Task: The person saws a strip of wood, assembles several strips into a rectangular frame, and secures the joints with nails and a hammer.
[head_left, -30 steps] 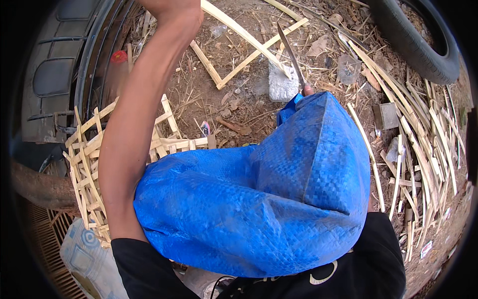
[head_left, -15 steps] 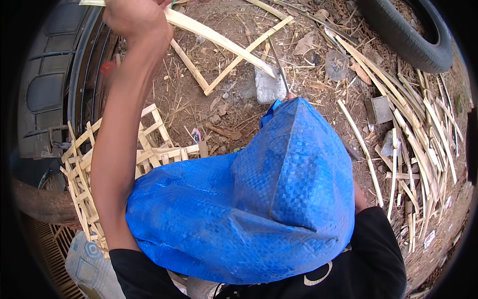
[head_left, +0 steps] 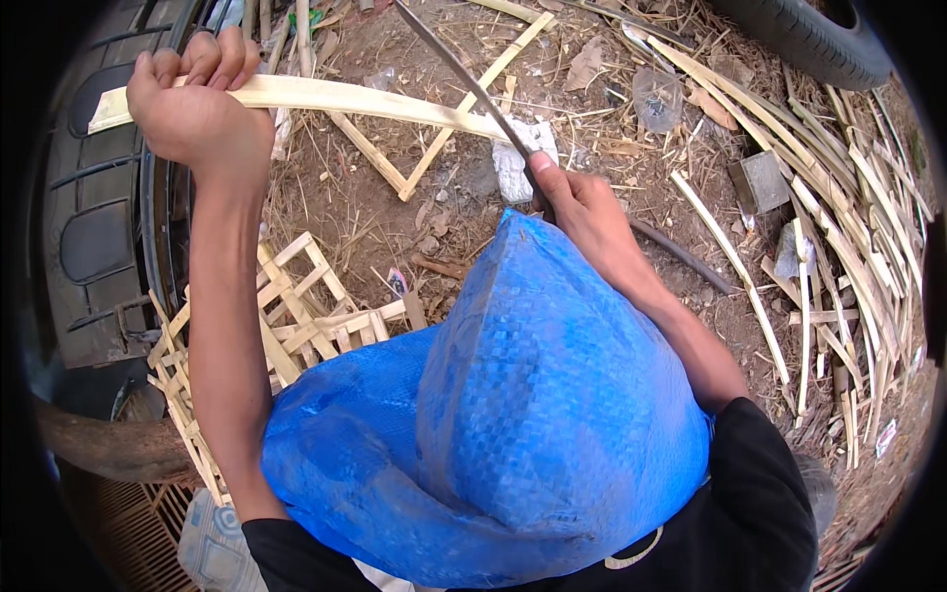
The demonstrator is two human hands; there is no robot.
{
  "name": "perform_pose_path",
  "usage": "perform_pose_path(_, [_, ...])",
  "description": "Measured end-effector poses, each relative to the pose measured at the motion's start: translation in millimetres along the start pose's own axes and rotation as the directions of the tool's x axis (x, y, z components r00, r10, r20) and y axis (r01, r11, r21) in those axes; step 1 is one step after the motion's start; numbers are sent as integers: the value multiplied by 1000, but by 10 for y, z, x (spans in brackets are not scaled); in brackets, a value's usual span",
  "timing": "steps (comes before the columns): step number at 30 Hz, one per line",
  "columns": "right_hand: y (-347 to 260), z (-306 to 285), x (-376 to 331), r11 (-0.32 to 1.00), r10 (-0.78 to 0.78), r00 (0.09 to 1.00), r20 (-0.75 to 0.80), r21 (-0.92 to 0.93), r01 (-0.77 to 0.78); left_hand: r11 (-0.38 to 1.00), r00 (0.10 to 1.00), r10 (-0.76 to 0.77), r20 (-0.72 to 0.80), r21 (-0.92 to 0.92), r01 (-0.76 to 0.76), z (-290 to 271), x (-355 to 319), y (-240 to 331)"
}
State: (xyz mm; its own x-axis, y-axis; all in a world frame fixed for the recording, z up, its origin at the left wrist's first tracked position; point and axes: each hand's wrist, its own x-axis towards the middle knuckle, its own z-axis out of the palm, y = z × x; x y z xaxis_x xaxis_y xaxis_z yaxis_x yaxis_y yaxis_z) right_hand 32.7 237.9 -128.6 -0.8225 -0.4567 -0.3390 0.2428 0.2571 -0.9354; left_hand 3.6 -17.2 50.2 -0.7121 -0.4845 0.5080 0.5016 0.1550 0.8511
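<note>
Shirt: black short-sleeved cloth shirt, sleeves showing either side of the sheet's near end.
Sheet: blue woven plastic sheet, draped over the lap, peaked at its far tip. Landmark for the rest.
Sack: pale patterned sack, left of the sheet's near end.
Log: thick brown log, left of the sheet, past the sack.
Lattice: open lattice of pale flat bamboo strips, just beyond the sheet's left part, running behind the left forearm.
Right hand: right hand, just past the sheet's peak, closed round the handle end of the knife; handle hidden in the fist.
Knife: long, narrow, dark metal knife, beyond the peak, blade slanting away and left.
Left hand: left hand, beyond and left of the sheet, fingers curled tight over the strip near its left end.
Strip: long, flat, pale bamboo strip, beyond the sheet, running from left hand to blade. Strip-blade contact: can't tell.
Block: rough white block, just beyond the peak, partly behind the blade.
Pile: heap of long, pale split-bamboo strips, right of the sheet and beyond.
Tyre: black rubber tyre, far right beyond the sheet.
</note>
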Motion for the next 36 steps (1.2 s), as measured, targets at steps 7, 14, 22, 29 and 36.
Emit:
perform_pose_path(7, [-7,66,11,930,-182,967,-178,289,228,995,1000,16,23,96,-18,-49,51,16])
perform_pose_path(14, [531,343,197,996,86,992,-87,-20,-89,997,998,27,50,74,-31,-15,67,-7])
perform_pose_path(22, [211,326,-6,961,-244,949,-201,84,265,994,997,27,67,106,-34,-123,130,63])
perform_pose_path(29, [322,149,149,997,-76,974,-213,-47,67,994,999,35,-4,105,-34,-23,105,-65])
perform_pose_path(36, [917,223,311,998,-67,991,-116,-29,64,981,995,82,60,174,-91,29,184,7])
